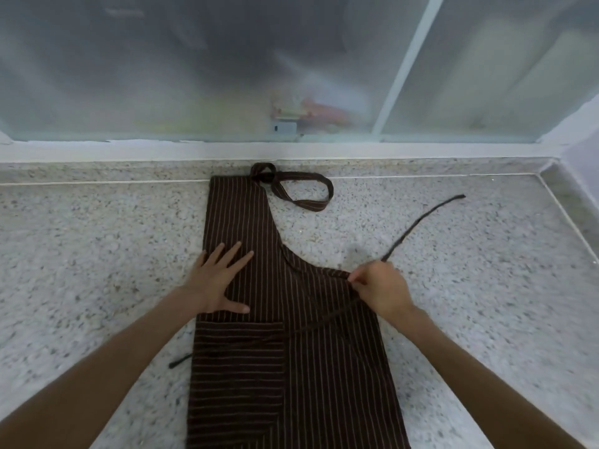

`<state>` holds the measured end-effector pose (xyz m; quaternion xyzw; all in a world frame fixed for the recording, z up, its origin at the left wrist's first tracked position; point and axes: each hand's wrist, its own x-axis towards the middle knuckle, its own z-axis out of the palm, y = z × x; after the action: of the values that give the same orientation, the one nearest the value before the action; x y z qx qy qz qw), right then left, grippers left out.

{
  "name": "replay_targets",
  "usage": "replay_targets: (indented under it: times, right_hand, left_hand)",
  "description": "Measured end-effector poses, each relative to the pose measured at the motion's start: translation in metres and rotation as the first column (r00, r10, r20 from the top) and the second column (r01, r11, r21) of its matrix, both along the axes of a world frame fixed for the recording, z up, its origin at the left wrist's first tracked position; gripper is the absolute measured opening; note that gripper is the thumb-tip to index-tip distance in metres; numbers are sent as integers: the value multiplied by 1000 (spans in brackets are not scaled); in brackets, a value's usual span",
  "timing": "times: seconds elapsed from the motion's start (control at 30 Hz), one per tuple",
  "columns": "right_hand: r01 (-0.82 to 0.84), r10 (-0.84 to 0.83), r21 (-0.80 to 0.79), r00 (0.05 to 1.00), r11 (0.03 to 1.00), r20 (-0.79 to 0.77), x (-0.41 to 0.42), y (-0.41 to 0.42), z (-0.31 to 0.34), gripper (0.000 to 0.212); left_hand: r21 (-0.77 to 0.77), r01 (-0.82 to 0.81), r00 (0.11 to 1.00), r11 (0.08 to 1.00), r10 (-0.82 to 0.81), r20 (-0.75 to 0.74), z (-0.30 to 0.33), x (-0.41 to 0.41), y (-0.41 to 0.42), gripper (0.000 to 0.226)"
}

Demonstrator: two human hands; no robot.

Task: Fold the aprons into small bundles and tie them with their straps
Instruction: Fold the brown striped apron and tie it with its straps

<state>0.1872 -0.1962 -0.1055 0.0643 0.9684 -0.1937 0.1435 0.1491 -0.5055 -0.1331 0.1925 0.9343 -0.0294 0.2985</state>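
Observation:
A dark brown apron (311, 367) with thin pale stripes lies folded lengthwise on the speckled stone counter (97, 254). Its neck loop (303, 189) rests at the far end near the window sill. My left hand (220, 280) presses flat on the apron's left half, fingers spread. My right hand (379, 290) pinches the apron's right corner where a waist strap (421, 222) starts; that strap runs up and to the right across the counter. A second strap lies diagonally over the cloth, and its end (180, 360) pokes out at the left edge.
A frosted sliding window (227, 76) with a white frame stands behind the counter, blurred coloured items behind the glass. A raised stone ledge (564, 215) borders the counter at the back and right.

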Motion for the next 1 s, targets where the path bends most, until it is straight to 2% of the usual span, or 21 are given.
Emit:
replay_targets:
  times: [0.1,0.2,0.27,0.33,0.37,0.43,0.5,0.53,0.57,0.63,0.73,0.77,0.83,0.87,0.9,0.93,0.97,1.0]
  right_hand:
    - [171,-197,-189,972,967,-126,-4,29,-7,13]
    - [114,-133,-178,986,977,-100,-2,30,-21,14]
    - [44,-59,-71,971,996,-232,3,21,-15,17]
    - [-146,130,-12,916,989,-379,15,7,-2,22]
    - [-317,293,-7,882,948,-369,23,-4,4,26]
    - [-616,602,1,770,788,-212,42,-31,7,40]
    - [-746,745,45,657,664,-111,53,-53,-5,42]
    - [-758,760,68,639,648,-116,53,-57,-11,34]
    - [-747,749,70,652,662,-121,53,-58,-13,25]
    - [-655,655,41,750,755,-93,50,-50,-12,20]
    - [-563,563,18,827,827,2,45,-38,-12,42]
    - [-560,559,17,828,828,32,44,-37,-11,41]
    - [-564,563,3,825,826,52,40,-40,-11,26]
    - [-523,525,-58,850,851,43,36,-40,-10,19]
    - [-430,439,-167,899,887,16,33,-36,-7,15]
    - [-264,273,-305,962,915,-13,28,-31,-4,13]
    - [-50,36,-432,999,900,-41,22,-22,0,13]
    - [161,-219,-512,974,844,-55,14,-6,4,13]
  left_hand:
    - [32,-16,999,999,17,-32,-3,1,-5,113]
    - [45,-38,995,998,42,-87,-1,7,-3,110]
    - [81,-11,983,997,26,-181,2,10,-3,106]
    - [127,96,964,987,-60,-260,6,13,-5,94]
    - [114,139,961,984,-106,-256,8,13,-5,92]
    - [28,148,973,989,-141,-181,10,13,-6,98]
    - [-40,62,992,997,-66,-108,10,8,-6,111]
    - [-60,10,997,998,-14,-74,9,5,-7,116]
    - [-83,-28,999,996,25,-45,9,2,-8,121]
    - [-128,-53,998,990,51,-23,9,-2,-8,125]
    - [-136,-60,998,989,62,15,15,-6,-7,122]
    - [-129,-62,997,990,67,36,17,-9,-6,120]
    - [-125,-57,995,991,66,71,22,-17,-8,114]
    - [-126,-55,994,991,66,86,23,-20,-9,112]
    - [-121,-57,993,991,69,98,25,-23,-9,111]
    - [-118,-58,991,991,71,110,26,-26,-10,110]
    - [-107,-59,991,992,72,115,26,-27,-11,110]
    - [-94,-66,990,993,77,118,26,-28,-10,109]
